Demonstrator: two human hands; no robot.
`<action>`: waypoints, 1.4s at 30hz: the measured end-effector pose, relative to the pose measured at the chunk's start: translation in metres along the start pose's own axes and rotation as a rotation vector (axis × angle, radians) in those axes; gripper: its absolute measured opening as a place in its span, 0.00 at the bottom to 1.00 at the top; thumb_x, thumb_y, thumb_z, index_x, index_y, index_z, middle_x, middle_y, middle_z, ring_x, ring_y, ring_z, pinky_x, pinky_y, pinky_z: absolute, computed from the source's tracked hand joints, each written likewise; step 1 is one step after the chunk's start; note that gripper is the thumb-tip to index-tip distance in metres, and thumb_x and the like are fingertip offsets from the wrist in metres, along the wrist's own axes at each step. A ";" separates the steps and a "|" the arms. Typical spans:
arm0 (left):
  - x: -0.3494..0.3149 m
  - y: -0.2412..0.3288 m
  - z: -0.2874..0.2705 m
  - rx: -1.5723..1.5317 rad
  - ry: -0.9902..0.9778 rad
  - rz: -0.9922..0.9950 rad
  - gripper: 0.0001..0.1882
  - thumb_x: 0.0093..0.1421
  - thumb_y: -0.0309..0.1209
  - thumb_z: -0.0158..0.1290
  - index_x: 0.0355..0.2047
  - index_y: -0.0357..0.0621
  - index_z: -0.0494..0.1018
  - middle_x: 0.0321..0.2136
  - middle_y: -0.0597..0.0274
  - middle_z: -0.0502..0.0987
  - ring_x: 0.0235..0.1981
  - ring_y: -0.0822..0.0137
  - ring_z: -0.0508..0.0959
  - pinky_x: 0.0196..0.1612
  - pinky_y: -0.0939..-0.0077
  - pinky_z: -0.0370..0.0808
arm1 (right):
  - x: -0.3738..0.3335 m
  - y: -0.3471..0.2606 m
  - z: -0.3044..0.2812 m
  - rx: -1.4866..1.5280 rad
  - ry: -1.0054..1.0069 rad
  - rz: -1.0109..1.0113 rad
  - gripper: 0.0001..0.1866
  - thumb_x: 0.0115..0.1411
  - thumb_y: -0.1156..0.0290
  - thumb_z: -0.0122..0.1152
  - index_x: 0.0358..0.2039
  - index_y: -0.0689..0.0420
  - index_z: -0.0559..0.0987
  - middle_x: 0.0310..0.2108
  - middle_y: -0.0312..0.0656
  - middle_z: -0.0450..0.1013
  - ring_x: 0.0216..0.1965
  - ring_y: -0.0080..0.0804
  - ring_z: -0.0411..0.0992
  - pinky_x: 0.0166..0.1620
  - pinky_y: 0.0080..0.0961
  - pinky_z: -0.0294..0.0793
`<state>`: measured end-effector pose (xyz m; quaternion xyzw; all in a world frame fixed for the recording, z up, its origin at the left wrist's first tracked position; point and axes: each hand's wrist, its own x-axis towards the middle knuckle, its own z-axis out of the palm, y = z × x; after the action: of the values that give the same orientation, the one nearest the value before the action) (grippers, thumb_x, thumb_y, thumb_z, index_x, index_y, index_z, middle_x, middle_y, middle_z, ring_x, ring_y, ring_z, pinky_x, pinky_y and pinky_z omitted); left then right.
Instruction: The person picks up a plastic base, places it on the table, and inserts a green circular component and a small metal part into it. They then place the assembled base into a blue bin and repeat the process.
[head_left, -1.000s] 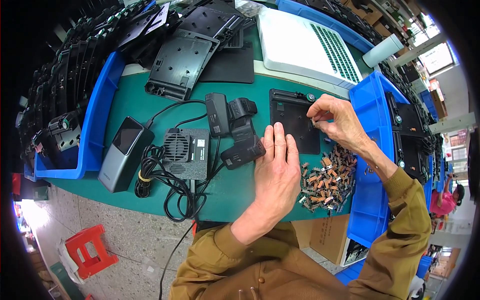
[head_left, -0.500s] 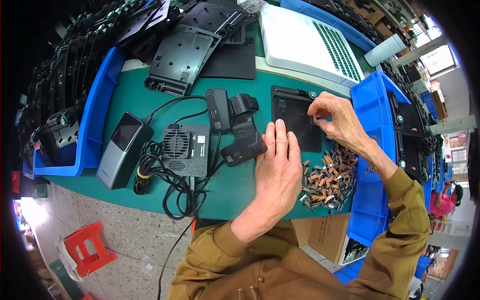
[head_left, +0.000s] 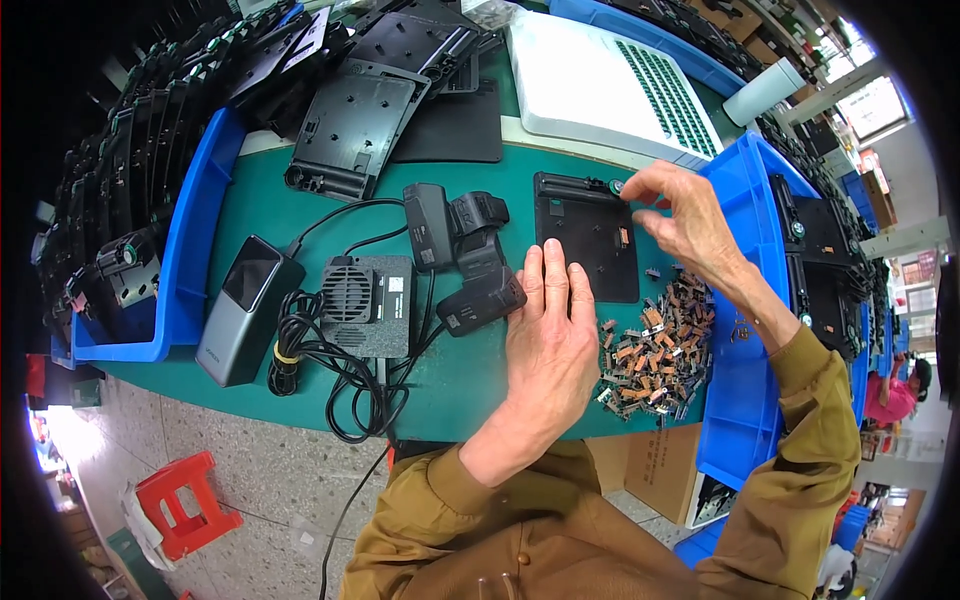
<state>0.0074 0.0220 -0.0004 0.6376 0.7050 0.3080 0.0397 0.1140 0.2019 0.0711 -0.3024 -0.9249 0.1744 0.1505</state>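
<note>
A flat black plastic panel (head_left: 585, 265) lies on the green work surface, with a raised tube-like strip along its far edge. My left hand (head_left: 550, 350) rests palm down at the panel's near left edge, fingers stretched out and their tips on it. A small copper-coloured part (head_left: 624, 236) sits upright near the panel's right edge. Over the far right corner is my right hand (head_left: 685, 215), its thumb and index finger apart with nothing seen between them. The index fingertip is beside a small round metallic piece (head_left: 616, 187). A heap of small copper-and-metal parts (head_left: 660, 350) lies just nearer than the panel.
Left of my left hand are a black clip-on device (head_left: 480, 300), a grey fan box (head_left: 370, 305), coiled cables and a power bank (head_left: 248, 310). Blue bins (head_left: 735, 400) stand on both sides. Stacked black panels (head_left: 355, 125) and a white slotted tray (head_left: 570, 80) lie behind.
My right thumb and index finger have parted and drawn back slightly to the right. The copper-coloured part now shows on the panel where they were. My left hand stays put.
</note>
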 end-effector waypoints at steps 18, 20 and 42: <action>0.002 0.004 -0.008 -0.068 0.048 0.053 0.35 0.51 0.21 0.54 0.60 0.24 0.58 0.63 0.27 0.51 0.64 0.35 0.54 0.63 0.50 0.60 | 0.024 0.020 -0.010 -0.295 0.028 -0.251 0.23 0.44 0.85 0.62 0.44 0.60 0.74 0.38 0.47 0.71 0.42 0.48 0.72 0.44 0.39 0.73; 0.004 0.004 -0.008 -0.111 0.059 0.038 0.41 0.51 0.19 0.55 0.64 0.25 0.51 0.64 0.27 0.48 0.65 0.34 0.53 0.65 0.50 0.56 | 0.021 0.023 -0.013 -0.338 0.067 -0.258 0.25 0.41 0.84 0.64 0.43 0.61 0.74 0.37 0.47 0.71 0.41 0.48 0.72 0.43 0.40 0.74; 0.000 0.002 -0.003 -0.004 0.043 0.094 0.41 0.56 0.22 0.54 0.66 0.27 0.47 0.66 0.34 0.50 0.65 0.42 0.56 0.67 0.55 0.53 | -0.168 -0.010 -0.219 -0.631 0.420 0.434 0.22 0.45 0.66 0.63 0.43 0.60 0.80 0.38 0.51 0.77 0.42 0.47 0.76 0.47 0.39 0.74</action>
<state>0.0077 0.0208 0.0031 0.6631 0.6745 0.3244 0.0114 0.3227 0.1425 0.2421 -0.5501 -0.7971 -0.1546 0.1952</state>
